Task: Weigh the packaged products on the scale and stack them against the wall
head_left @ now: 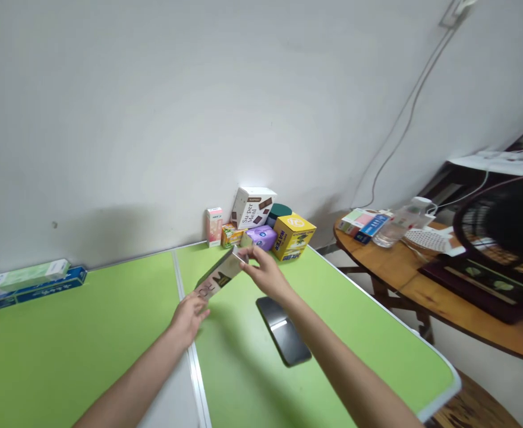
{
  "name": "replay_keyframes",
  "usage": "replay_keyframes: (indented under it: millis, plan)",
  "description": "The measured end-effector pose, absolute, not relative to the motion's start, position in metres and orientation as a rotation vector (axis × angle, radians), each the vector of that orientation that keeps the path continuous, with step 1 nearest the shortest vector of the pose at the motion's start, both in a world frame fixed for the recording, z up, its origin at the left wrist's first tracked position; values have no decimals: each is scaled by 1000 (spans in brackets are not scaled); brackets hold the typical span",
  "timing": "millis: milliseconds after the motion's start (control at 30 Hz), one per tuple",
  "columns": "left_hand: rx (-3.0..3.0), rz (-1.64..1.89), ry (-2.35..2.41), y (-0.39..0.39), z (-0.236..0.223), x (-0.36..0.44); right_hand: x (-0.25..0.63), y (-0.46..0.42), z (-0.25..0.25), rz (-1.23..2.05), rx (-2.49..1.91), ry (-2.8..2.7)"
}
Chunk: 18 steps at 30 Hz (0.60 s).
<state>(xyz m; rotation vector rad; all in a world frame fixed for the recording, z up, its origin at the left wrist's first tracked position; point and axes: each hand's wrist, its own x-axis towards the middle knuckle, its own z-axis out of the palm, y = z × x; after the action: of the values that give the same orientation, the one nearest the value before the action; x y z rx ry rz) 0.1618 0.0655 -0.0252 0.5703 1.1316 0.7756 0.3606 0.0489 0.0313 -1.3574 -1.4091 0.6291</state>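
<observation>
Between my two hands a small, long carton (pixel 219 278) with dark lettering is held tilted above the green table (pixel 123 333). My left hand (pixel 189 316) grips its lower left end, and the fingers of my right hand (pixel 264 270) pinch its upper right end. A dark smartphone (pixel 283 333) lies on the table below my right forearm. Beyond my right hand stands a group of packages: a white Super Meal box (pixel 253 208), a pink box (pixel 214 227), an orange box (pixel 232 236), a purple pack (pixel 260 238) and a yellow box (pixel 293 236).
A round green-topped container (pixel 279 212) stands behind the purple pack. Flat green (pixel 30 277) and blue (pixel 43 289) cartons are stacked at the far left by the wall. On the right, a wooden table (pixel 397 279) carries a plastic bottle (pixel 402 223), boxes and a fan (pixel 506 220).
</observation>
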Motion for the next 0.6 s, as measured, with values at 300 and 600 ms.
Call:
replay_keyframes:
  millis: [300,600]
  plan:
    - [592,764,1127,180,-60,266,403,194,44,427,-1333,-1888]
    - [578,746,1151,246,-88,310,420,240,-9,204,-1292,-1982]
